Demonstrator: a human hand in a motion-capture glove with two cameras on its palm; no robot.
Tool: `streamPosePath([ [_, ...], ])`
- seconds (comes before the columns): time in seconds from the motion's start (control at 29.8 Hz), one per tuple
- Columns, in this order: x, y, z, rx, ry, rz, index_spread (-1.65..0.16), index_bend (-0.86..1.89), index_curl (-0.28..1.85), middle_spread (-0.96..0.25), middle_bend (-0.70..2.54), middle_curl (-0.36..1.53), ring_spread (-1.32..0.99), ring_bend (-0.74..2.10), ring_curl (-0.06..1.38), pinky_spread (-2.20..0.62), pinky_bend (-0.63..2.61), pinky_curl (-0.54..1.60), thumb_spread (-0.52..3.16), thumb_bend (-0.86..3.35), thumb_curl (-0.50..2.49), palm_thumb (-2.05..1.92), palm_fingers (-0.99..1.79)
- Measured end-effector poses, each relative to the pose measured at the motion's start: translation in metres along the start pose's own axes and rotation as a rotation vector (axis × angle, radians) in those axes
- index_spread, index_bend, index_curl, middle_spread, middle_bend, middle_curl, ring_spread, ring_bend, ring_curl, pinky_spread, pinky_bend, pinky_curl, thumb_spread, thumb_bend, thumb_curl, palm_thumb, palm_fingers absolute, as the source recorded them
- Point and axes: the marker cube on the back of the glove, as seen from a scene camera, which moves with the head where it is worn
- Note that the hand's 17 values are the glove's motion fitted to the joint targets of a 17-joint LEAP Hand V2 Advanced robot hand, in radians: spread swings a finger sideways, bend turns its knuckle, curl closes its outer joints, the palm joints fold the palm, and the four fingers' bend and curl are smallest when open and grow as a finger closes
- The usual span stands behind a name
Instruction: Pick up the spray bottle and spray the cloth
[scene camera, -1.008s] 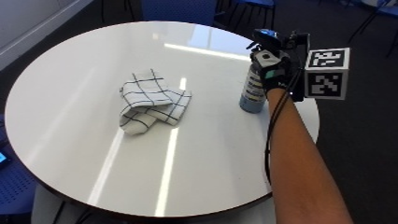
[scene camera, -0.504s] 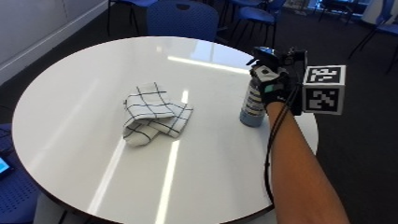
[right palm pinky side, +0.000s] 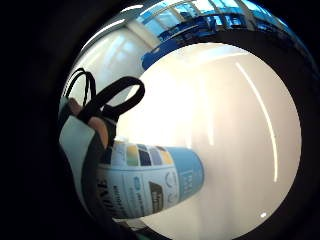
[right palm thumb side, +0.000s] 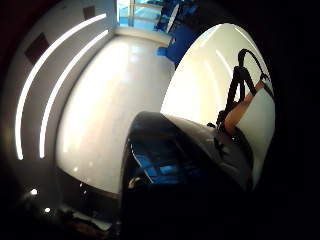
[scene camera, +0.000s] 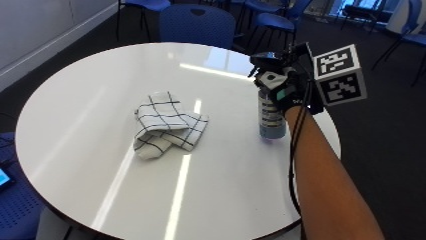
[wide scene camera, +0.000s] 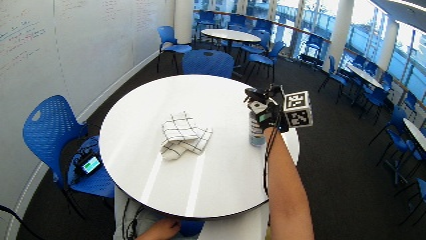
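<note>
Blue bottle: the spray bottle (scene camera: 271, 112) stands upright on the white bench (scene camera: 86, 100), near its edge on the arm's side.
Grip: the gloved right hand (scene camera: 287, 90) sits at the top of the bottle. Its fingers look curled round the neck, under the black spray head. The bottle's base looks to be touching the bench.
Cloth: the white checked cloth (scene camera: 165, 125) lies bunched up in the middle of the bench, well apart from the bottle.
What could go wrong: the hold is high up on a tall, thin bottle, so it could swing or tip as it lifts. The nozzle may point away from the cloth, and then the spray would wet the bench.
Outside view only: it shows the cloth and the gap between cloth and bottle.
Palm views only: the little finger side shows the bottle's label (right palm pinky side: 150, 185) up close. The thumb side shows the dark spray head (right palm thumb side: 185, 165). Neither shows the cloth.
</note>
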Motion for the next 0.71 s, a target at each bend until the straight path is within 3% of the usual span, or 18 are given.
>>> streamPosePath([
  [0.2,-0.030,0.006,-0.002,-0.065,0.062,-0.014,-0.25,0.34,0.52,-0.17,0.41,0.49,-0.15,0.45,0.43,-0.14,0.32,0.38,0.42,-0.03,0.74,0.93,1.35],
  [0.47,-0.064,0.010,0.009,-0.312,0.263,-0.010,-0.25,0.36,0.52,-0.16,0.43,0.50,-0.14,0.46,0.44,-0.17,0.33,0.39,0.37,-0.03,0.75,0.93,1.35],
  [0.71,-0.091,0.001,0.011,-0.379,0.442,-0.006,-0.25,0.37,0.52,-0.16,0.45,0.50,-0.14,0.46,0.44,-0.18,0.34,0.39,0.34,-0.03,0.76,0.92,1.35],
])
